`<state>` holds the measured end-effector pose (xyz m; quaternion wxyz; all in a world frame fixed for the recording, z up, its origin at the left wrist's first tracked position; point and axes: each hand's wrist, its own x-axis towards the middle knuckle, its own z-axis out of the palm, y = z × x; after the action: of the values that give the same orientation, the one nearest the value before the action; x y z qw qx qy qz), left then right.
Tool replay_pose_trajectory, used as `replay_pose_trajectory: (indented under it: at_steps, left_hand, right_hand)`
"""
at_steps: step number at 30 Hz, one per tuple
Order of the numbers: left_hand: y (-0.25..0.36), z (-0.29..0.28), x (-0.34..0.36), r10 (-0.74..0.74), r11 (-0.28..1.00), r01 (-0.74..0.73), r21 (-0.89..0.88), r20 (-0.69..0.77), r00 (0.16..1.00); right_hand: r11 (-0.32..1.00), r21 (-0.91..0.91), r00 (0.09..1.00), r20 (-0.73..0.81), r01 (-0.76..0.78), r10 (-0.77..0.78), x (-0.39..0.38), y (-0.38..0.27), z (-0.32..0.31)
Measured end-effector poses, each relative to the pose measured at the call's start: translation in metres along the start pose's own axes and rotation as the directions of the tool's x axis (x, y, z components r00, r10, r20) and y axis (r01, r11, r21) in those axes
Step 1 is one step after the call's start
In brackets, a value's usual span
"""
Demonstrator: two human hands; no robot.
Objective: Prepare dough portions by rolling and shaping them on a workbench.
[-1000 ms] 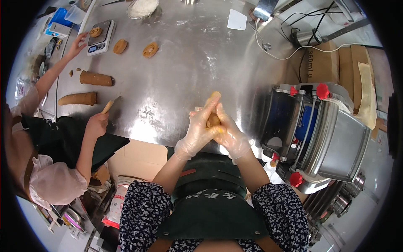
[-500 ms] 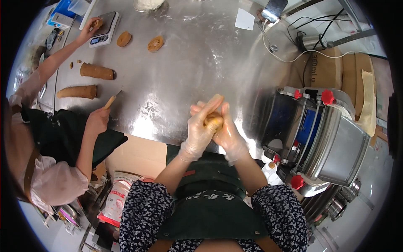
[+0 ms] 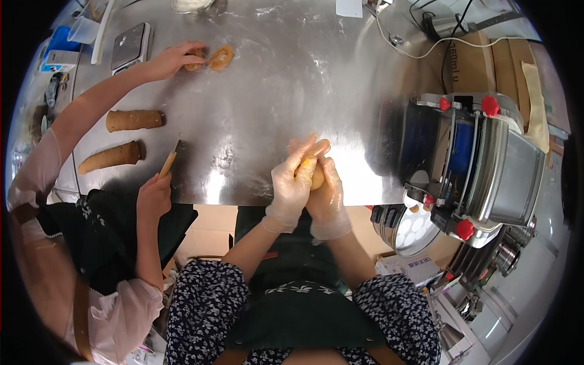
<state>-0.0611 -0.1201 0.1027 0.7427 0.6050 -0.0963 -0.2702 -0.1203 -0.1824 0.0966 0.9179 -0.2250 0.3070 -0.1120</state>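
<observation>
Just over the front part of the steel table (image 3: 261, 109), a yellowish-brown dough ball (image 3: 317, 176) is cupped between my two hands. Both wear clear, shiny plastic gloves. My left hand (image 3: 290, 185) closes on the ball from its left side, with the thumb pressed near the top. From the right, my right hand (image 3: 329, 198) wraps round it, its fingers partly behind those of the left. Much of the ball is hidden by the fingers.
At left, a co-worker's hand (image 3: 190, 53) touches a dough piece beside a cut dough slice (image 3: 221, 58); the other grips a knife (image 3: 168, 163). Nearby lie two dough logs (image 3: 135, 120) and a scale (image 3: 131, 47). A metal machine (image 3: 486, 164) stands right.
My hands still hold the dough ball, with their fingers shifted around it. The co-worker's far hand has moved right from the scale to the dough pieces. The whole view has tilted somewhat.
</observation>
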Motion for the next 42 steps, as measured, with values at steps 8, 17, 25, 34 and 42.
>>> replay_pose_trajectory:
  at_steps: [8, 17, 25, 34, 42]
  left_hand:
    - [-0.013, -0.039, 0.011, 0.255, 0.784, -0.485, 0.387, 0.512, 0.82]
    - [-0.037, -0.042, -0.002, 0.041, 0.968, -0.11, 0.227, 0.289, 0.957]
    - [-0.052, -0.027, -0.011, -0.203, 0.979, 0.198, 0.043, 0.191, 0.96]
    - [-0.065, -0.073, 0.002, -0.008, 0.983, 0.002, 0.182, 0.033, 0.999]
    - [-0.074, -0.06, 0.01, -0.159, 0.975, 0.182, -0.129, 0.168, 0.973]
  right_hand:
    - [0.953, 0.089, 0.94, -0.162, -0.29, 0.301, 0.001, 0.001, -0.023]
    - [0.996, 0.084, 0.993, -0.115, 0.001, 0.009, -0.008, 0.023, -0.024]
    - [0.999, 0.013, 0.962, -0.271, 0.038, -0.034, -0.004, 0.052, -0.032]
    - [-0.684, -0.73, 0.821, 0.395, 0.008, -0.412, 0.073, 0.042, -0.062]
    - [-0.27, -0.958, 0.968, 0.154, 0.097, -0.199, 0.078, 0.017, -0.054]
